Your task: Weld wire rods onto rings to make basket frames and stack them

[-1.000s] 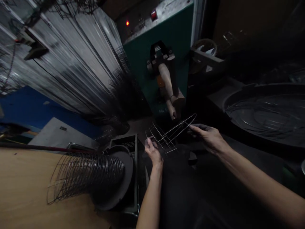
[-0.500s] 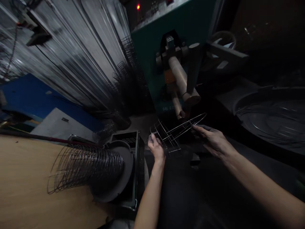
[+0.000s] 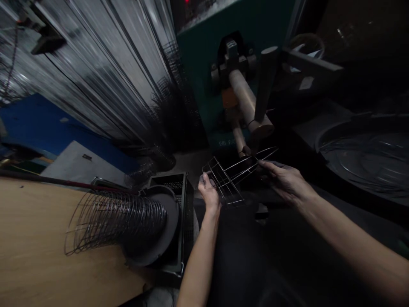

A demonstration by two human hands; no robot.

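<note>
Between my two hands is a thin wire rack, made of crossed straight wires with a long curved loop toward the right. My left hand pinches its near left edge, thumb uppermost. At the right, my right hand has its fingers closed on the looped end; the lower fingers are in shadow. Just beyond the rack, two cylindrical metal arms stick out of a green machine: a thick upper arm and a thinner lower arm. The rack's far edge lies close below the lower arm's tip; contact cannot be made out.
Left of me, a stack of wire rings lies on a dark round disc over a green plastic crate. A wooden board fills the lower left. On the right is a large dark round tub with loose wires.
The view has shifted slightly, so the machine sits a little further right. Both hands keep hold of the wire rack, which has tilted slightly and shows more of its grid.
</note>
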